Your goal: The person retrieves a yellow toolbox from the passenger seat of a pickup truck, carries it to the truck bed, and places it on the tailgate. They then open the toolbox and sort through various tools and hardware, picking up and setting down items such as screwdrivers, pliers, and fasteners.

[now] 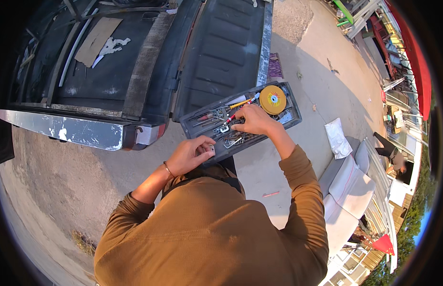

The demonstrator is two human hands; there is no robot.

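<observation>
A long dark toolbox tray [202, 118] full of loose hardware lies in front of me, beside the lowered tailgate. My right hand [255, 120] reaches down into it, thumb and index finger apart, the other fingers partly hidden. Touching or close to its index fingertip is a slim red-and-white tool [232, 117]. By the thumb lies a small pale metal clamp-like piece [224, 128]. My left hand [189, 155] is curled at the tray's near left edge, around a small grey metal piece [212, 148]. Yellow round discs [273, 99] sit at the tray's right end, beside a yellow-handled tool [240, 103].
A pickup's tailgate [224, 52] hangs open beyond the tray; its bed holds a cardboard piece [98, 40] and a wooden plank [147, 62]. On the right stand a pale cushioned seat [348, 186] and a white bag [337, 138]. Another person [395, 159] is at the far right.
</observation>
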